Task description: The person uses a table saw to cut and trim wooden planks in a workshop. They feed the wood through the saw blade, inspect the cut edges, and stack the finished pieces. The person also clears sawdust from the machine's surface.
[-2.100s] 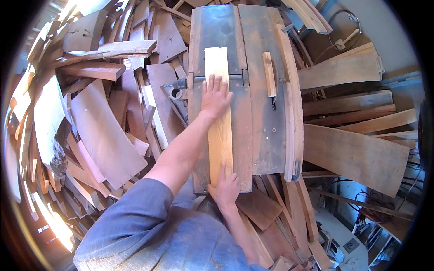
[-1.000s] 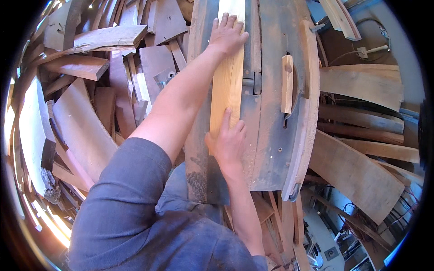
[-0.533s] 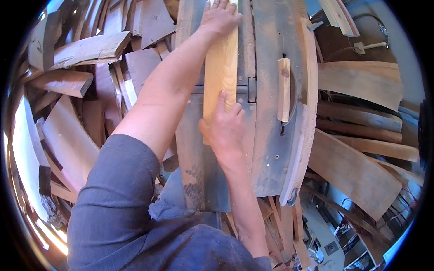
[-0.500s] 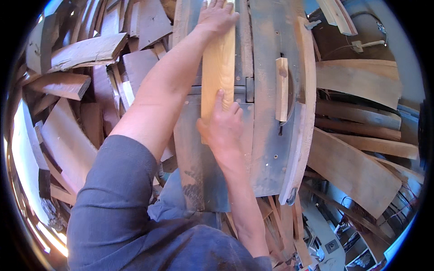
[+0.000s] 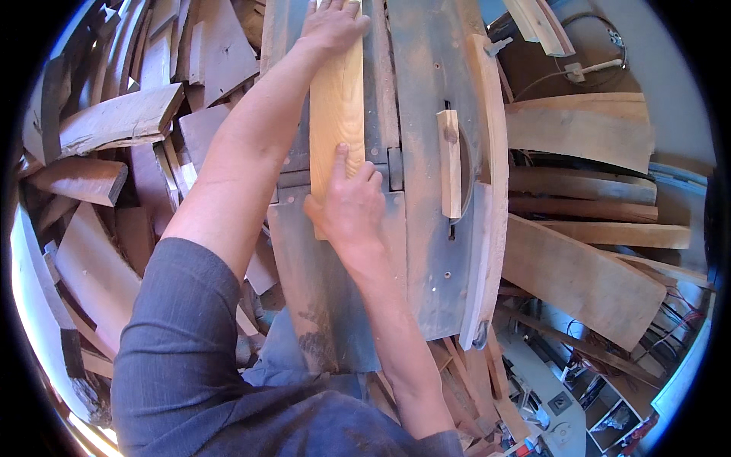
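A pale yellow wooden board (image 5: 329,107) lies lengthwise on the metal bed of a jointer (image 5: 304,266), across the dark crosswise gap at the cutter. My left hand (image 5: 333,29) rests flat on the board's far part, fingers stretched forward; their tips reach the picture's upper edge. At the near end, my right hand (image 5: 352,199) grips the board. Its index finger points forward along the top face, the thumb sits at the left edge and the other fingers curl at the right side.
Right of the board, a wooden block (image 5: 450,164) stands over a slot in the machine's table. A wooden rail (image 5: 496,152) borders that side. Stacked planks (image 5: 582,282) lie at the right, with cables below. Loose offcuts (image 5: 122,114) are heaped at the left.
The board and both hands have slid a little forward over the jointer bed, the near end coming closer to the cutter gap. The whole view has shifted slightly.
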